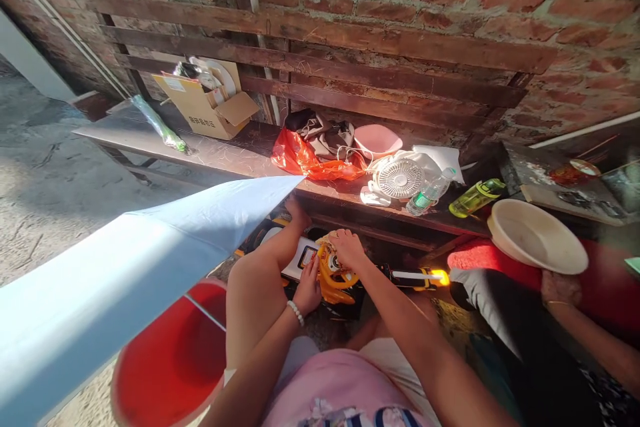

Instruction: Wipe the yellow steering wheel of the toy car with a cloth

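A yellow toy ride-on car (334, 278) with a steering wheel stands on the floor in front of my knees. My left hand (307, 288), with a bead bracelet at the wrist, presses its fingers against the left side of the wheel. My right hand (347, 248) is closed over the top of the wheel. A white panel (301, 258) of the toy shows beside my left knee. Another person's hand (559, 287) at the right holds a cream basin (536, 235).
A low wooden bench (240, 159) along the brick wall carries a cardboard box (207, 105), orange bag (305, 159), pink bowl (377, 141), small white fan (399, 178) and two bottles (476, 196). A red tub (170, 363) sits at my left. A pale blue sheet (125, 267) covers the left foreground.
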Tool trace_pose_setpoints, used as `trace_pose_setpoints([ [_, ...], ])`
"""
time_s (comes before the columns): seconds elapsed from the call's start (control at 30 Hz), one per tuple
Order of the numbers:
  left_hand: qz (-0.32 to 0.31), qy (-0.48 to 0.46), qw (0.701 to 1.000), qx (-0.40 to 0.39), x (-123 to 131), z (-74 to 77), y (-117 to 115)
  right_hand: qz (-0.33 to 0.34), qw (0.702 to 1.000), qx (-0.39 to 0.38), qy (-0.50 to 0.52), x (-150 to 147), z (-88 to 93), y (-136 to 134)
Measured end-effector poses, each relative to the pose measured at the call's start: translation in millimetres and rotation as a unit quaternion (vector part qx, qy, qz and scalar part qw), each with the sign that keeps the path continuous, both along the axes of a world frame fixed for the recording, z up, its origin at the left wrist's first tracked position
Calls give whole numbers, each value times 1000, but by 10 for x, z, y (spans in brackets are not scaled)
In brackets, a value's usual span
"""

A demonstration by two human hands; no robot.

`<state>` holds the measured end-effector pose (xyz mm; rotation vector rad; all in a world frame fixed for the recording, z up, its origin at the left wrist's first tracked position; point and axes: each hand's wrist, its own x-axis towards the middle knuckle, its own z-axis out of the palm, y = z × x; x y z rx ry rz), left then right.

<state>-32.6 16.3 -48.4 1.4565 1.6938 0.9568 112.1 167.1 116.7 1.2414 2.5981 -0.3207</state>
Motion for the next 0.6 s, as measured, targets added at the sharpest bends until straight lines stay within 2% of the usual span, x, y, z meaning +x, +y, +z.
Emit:
trace_pose_setpoints([
  [0.13, 5, 0, 1000, 5, 25, 5, 22, -79, 997, -2, -28, 278, -74, -98],
  [0.27, 7, -5, 1000, 26, 47, 3, 37, -153, 988, 27, -20, 443, -229, -490],
  [0.43, 0, 1, 1000, 16, 38, 47, 51, -177, 983, 34, 28, 504, -386, -961],
  [0.6, 2, -3, 1000, 23, 21, 52, 54, -156, 985, 32, 72, 429, -501, -1297],
])
